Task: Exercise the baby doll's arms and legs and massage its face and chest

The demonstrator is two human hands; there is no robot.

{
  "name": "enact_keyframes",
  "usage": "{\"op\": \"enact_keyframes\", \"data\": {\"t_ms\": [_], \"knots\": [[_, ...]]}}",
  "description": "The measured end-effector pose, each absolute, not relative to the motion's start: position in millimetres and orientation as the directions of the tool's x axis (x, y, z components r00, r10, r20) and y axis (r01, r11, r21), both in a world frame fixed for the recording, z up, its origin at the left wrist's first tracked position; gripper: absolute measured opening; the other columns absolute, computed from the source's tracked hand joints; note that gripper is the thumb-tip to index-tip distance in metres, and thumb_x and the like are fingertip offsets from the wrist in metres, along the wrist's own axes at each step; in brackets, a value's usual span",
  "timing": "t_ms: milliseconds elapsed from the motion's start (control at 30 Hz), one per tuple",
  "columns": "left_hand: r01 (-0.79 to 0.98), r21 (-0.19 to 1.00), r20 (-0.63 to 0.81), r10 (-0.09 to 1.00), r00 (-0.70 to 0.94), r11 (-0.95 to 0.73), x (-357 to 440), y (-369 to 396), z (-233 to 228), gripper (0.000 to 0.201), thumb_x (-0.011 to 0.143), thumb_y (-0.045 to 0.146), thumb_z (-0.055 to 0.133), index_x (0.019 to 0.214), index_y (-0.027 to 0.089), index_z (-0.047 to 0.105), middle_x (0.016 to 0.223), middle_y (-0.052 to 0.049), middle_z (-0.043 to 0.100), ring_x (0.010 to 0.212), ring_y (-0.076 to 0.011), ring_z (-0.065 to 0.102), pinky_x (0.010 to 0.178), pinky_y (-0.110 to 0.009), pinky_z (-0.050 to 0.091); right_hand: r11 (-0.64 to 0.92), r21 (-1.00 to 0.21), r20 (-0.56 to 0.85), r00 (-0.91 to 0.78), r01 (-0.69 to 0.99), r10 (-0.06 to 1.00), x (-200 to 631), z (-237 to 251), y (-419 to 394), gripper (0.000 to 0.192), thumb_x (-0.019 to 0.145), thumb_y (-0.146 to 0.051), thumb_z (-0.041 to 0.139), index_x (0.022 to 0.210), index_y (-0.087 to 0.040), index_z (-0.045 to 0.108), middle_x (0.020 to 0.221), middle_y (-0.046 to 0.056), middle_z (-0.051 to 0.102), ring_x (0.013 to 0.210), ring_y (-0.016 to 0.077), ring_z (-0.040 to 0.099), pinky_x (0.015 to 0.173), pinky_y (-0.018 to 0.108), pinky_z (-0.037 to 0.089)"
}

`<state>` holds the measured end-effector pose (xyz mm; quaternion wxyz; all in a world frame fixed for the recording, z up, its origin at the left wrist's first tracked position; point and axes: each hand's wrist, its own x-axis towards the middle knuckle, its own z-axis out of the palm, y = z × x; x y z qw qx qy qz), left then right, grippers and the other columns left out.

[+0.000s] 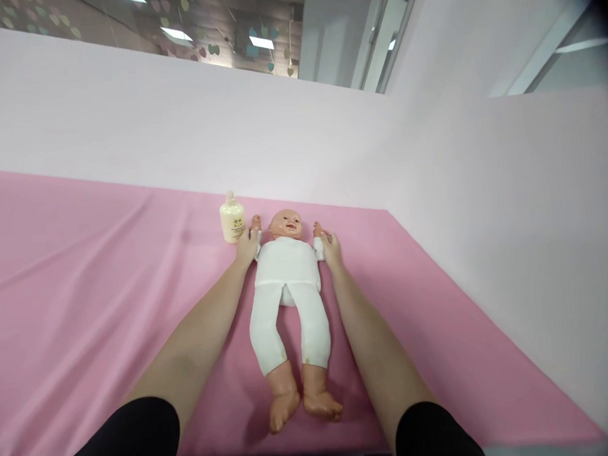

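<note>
I have a baby doll (289,282) lying on its back along the middle of the tabletop (84,278), which is draped in pink cloth, with the doll's head pointing away from me and its bare feet toward me near the front edge. It wears a white top and white leggings, and its arms are spread out to either side. My left hand (247,246) is closed over the doll's arm on that side, at about the wrist, and my right hand (330,247) is closed in the same way over the other arm; both grips are wrapped lightly round the limbs, fingers curled, not clenched hard as far as I can tell from this far out. A small cream bottle (232,219) with a yellow printed label stands upright just beside my left hand, close to the doll's raised hand, though I cannot tell whether it touches either. Pale pink panels rise behind and to the right of the tabletop. I judge that I am at the stage of handling the doll's arms, holding both out flat against the cloth. Any next movement of those arms would call for even pressure on both sides, and care on the left so that my knuckles do not knock the bottle over.
</note>
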<state>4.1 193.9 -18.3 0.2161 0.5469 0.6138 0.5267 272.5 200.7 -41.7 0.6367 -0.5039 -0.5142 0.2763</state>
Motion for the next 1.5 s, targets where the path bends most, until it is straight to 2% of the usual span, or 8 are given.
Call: {"op": "enact_keyframes", "data": {"t_ms": [167,300,467,600,833,1100,1333,1500], "knots": [[0.433,0.810,0.521,0.824,-0.224,-0.395,3,163,-8,0.036,0.092,0.039,0.040,0.119,0.017,0.053,0.118,-0.013,0.063,0.111,-0.0260,0.058,0.097,-0.041,0.045,0.518,-0.807,0.580,0.218,0.282,0.785,275,-27,163,0.054,0.082,-0.047,0.059,0.125,-0.017,0.048,0.120,0.015,0.063,0.107,0.0219,0.062,0.093,0.040,0.050],[0.560,0.590,0.660,0.747,0.081,-0.582,-6,122,-3,0.042,0.090,0.038,0.044,0.123,0.014,0.051,0.117,-0.014,0.062,0.108,-0.0275,0.059,0.096,-0.043,0.045,0.607,-0.593,0.727,0.028,0.530,0.686,279,-19,114,0.056,0.082,-0.041,0.062,0.131,-0.020,0.047,0.120,0.013,0.063,0.112,0.0263,0.059,0.100,0.046,0.044],[0.627,0.347,0.607,0.676,0.418,-0.698,-24,80,-9,0.043,0.087,0.034,0.046,0.126,0.017,0.051,0.130,-0.014,0.058,0.123,-0.0293,0.051,0.106,-0.045,0.037,0.666,-0.306,0.747,-0.261,0.680,0.611,286,-20,65,0.037,0.088,-0.034,0.054,0.124,-0.024,0.055,0.116,0.009,0.066,0.108,0.0265,0.059,0.102,0.047,0.040],[0.638,0.399,0.597,0.715,0.364,-0.659,-22,77,-11,0.043,0.087,0.035,0.046,0.127,0.019,0.051,0.131,-0.012,0.057,0.124,-0.0290,0.050,0.107,-0.046,0.036,0.661,-0.237,0.734,-0.314,0.712,0.602,287,-23,64,0.039,0.090,-0.031,0.049,0.127,-0.022,0.052,0.120,0.010,0.064,0.111,0.0266,0.058,0.106,0.049,0.035],[0.539,0.718,0.571,0.816,-0.095,-0.440,5,132,0,0.035,0.091,0.039,0.042,0.116,0.017,0.053,0.110,-0.012,0.065,0.102,-0.0272,0.061,0.090,-0.042,0.048,0.565,-0.441,0.756,-0.051,0.697,0.653,275,-17,121,0.050,0.090,-0.037,0.044,0.136,-0.017,0.041,0.127,0.016,0.060,0.115,0.0291,0.057,0.099,0.047,0.043],[0.667,0.745,0.262,0.922,-0.284,-0.006,14,205,-4,0.026,0.084,0.042,0.054,0.085,0.018,0.063,0.091,-0.018,0.070,0.094,-0.0363,0.065,0.080,-0.047,0.048,0.304,-0.792,0.487,0.246,0.530,0.838,269,-29,197,0.035,0.089,-0.043,0.046,0.111,-0.019,0.057,0.105,0.012,0.069,0.097,0.0230,0.066,0.087,0.040,0.049],[0.657,0.751,0.316,0.911,-0.266,-0.069,15,200,-15,0.035,0.090,0.043,0.043,0.096,0.015,0.063,0.095,-0.019,0.070,0.091,-0.0343,0.066,0.079,-0.046,0.049,0.325,-0.837,0.479,0.304,0.440,0.823,271,-39,199,0.037,0.087,-0.046,0.048,0.110,-0.019,0.056,0.109,0.012,0.068,0.098,0.0203,0.065,0.088,0.037,0.049],[0.578,0.672,0.618,0.781,-0.094,-0.463,6,162,-12,0.040,0.091,0.037,0.042,0.124,0.016,0.052,0.118,-0.014,0.063,0.108,-0.0273,0.060,0.094,-0.043,0.046,0.507,-0.739,0.631,0.191,0.444,0.752,273,-28,156,0.051,0.087,-0.043,0.051,0.130,-0.018,0.044,0.125,0.015,0.060,0.111,0.0230,0.060,0.096,0.042,0.047]]}}
